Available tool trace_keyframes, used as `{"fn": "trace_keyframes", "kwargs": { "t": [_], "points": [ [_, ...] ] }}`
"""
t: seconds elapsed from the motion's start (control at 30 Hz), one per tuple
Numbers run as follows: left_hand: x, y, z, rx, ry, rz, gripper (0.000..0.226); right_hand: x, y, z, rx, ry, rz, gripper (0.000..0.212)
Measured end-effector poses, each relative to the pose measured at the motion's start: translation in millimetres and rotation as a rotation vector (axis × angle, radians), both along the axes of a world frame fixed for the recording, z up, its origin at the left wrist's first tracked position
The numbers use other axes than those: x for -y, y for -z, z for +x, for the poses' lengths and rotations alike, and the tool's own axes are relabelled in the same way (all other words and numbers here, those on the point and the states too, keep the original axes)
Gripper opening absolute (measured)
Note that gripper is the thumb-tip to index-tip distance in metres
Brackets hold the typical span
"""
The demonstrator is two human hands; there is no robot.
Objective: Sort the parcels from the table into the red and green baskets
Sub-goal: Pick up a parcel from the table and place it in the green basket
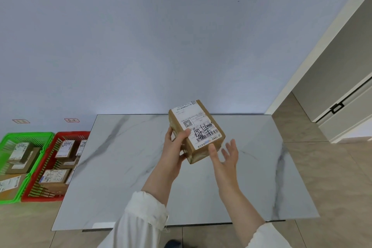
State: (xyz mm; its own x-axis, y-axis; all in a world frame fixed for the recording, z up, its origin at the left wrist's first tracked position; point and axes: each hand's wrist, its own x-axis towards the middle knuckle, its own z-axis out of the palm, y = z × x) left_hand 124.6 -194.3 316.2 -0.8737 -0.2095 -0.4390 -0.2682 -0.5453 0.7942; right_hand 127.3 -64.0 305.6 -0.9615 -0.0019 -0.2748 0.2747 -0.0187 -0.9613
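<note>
Fingers [169,134] of left hand [174,148] grip parcel [198,129] near bench [130,167] far edge, label up, likely for reading; right hand [227,156] spread, empty.

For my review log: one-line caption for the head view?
Left hand grips a labelled parcel above the table; right hand open beside it.

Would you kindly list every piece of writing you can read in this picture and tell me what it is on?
Label on the held parcel: printed lines too small to read; black handwriting across it, not legible.
The left wall sign: blurred.
The right wall sign: blurred.
Labels on parcels in the red basket and green basket: too small to read.
Nothing can be quoted.
</note>
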Motion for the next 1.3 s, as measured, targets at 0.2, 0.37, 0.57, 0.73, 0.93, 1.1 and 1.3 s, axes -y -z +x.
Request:
{"fn": "trace_keyframes", "kwargs": {
  "t": [0.2, 0.37, 0.57, 0.73, 0.93, 1.1, 1.3],
  "points": [
    [2, 4, 7, -0.02, 0.056, 0.0, 0.085, -7, 2, -11, 0.237, -0.11, -0.294, 0.062],
    [38, 4, 7, 0.017, 0.063, -0.179, 0.074, -31, 5, -37, 0.19, -0.239, -0.202, 0.056],
    [48, -2, 11, 0.072, 0.387, -0.226, 0.034, -47, -5, -57, 0.207, -0.464, -0.062, 0.071],
    [34, 5, 12, 0.085, 0.191, -0.247, 0.035, -40, -3, -51, 0.222, -0.247, -0.161, 0.091],
    [0, 14, 15, 0.12, -0.11, -0.062, 0.048, -1, 10, -2, 0.261, -0.26, -0.229, 0.09],
    [-24, 18, 25, 0.111, -0.141, -0.003, 0.048, 9, 13, 0, 0.183, -0.19, -0.253, 0.063],
    [-19, 19, 30, 0.047, -0.046, -0.16, 0.039, -15, 4, -15, 0.129, -0.168, -0.202, 0.062]
  ]
}}
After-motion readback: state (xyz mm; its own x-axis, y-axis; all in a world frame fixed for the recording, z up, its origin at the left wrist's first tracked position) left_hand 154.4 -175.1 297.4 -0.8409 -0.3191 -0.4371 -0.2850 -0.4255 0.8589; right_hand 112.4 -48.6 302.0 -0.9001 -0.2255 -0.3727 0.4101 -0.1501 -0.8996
